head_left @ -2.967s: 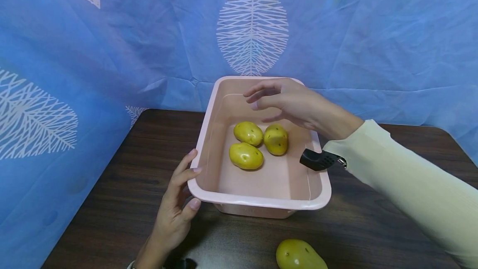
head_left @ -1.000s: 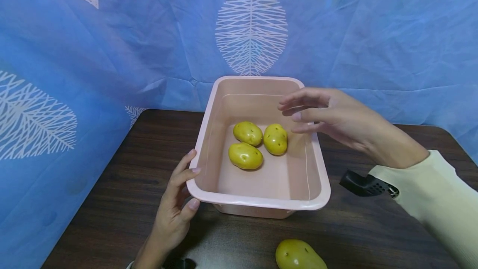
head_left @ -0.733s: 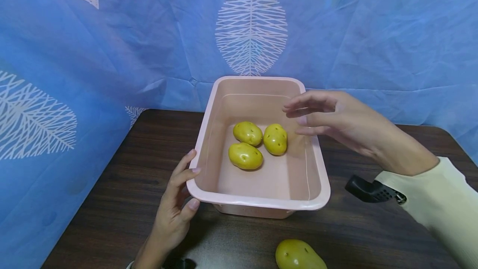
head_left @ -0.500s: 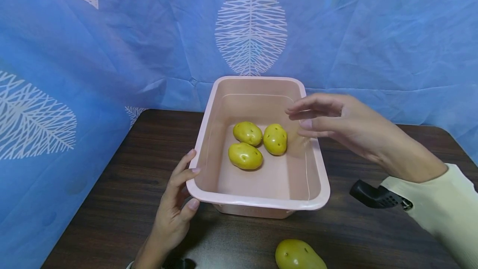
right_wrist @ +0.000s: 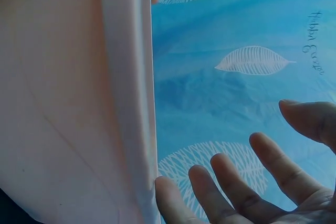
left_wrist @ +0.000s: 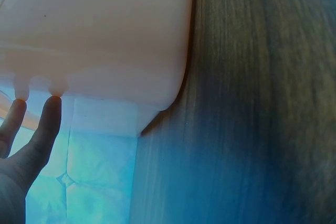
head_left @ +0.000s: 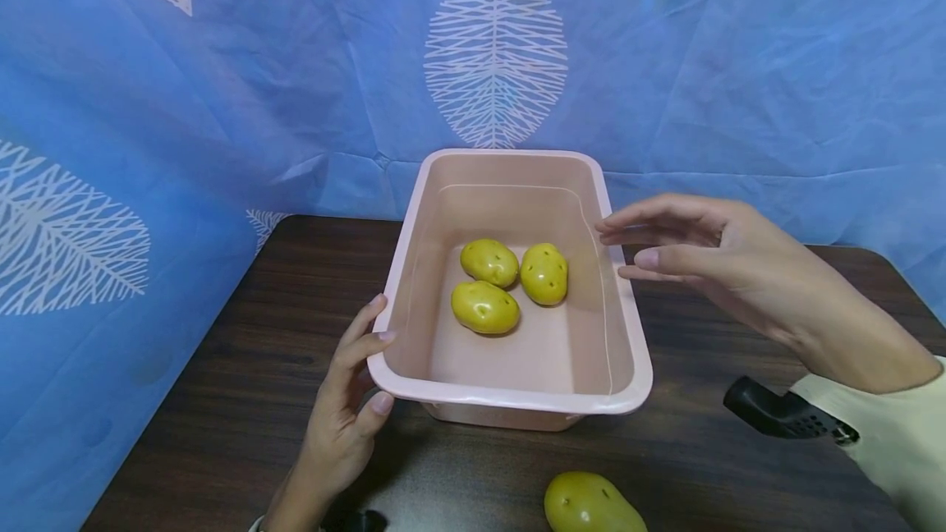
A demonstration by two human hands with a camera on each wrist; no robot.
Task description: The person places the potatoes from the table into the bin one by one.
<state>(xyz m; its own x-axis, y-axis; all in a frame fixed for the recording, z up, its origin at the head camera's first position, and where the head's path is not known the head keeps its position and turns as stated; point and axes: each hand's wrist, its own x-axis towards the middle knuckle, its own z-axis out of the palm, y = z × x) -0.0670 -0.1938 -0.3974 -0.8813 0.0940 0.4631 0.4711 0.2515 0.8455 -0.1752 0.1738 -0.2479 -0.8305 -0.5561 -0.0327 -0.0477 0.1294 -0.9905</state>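
Note:
A pale pink plastic basin (head_left: 510, 395) stands on the table with three glossy yellow-green potatoes (head_left: 484, 308) grouped on its floor. Another potato (head_left: 594, 506) lies on the tabletop in front, cut off by the bottom edge of the head view. My left hand (head_left: 343, 409) touches the basin's near left corner, fingertips at the rim and thumb near the front corner. In the left wrist view two extended fingers (left_wrist: 48, 124) meet the basin's side. My right hand (head_left: 709, 245) hovers at the basin's right rim, fingers spread and holding nothing.
The dark wood-grain table (head_left: 259, 335) runs around the basin. Behind it hangs a blue cloth (head_left: 709, 64) with white leaf prints. A black wrist device (head_left: 787, 413) sits at the right sleeve, and a dark object (head_left: 362, 520) shows by the left wrist.
My right hand has drawn back to the right, from above the potatoes in the basin to its right rim. The left hand, basin and potatoes look the same.

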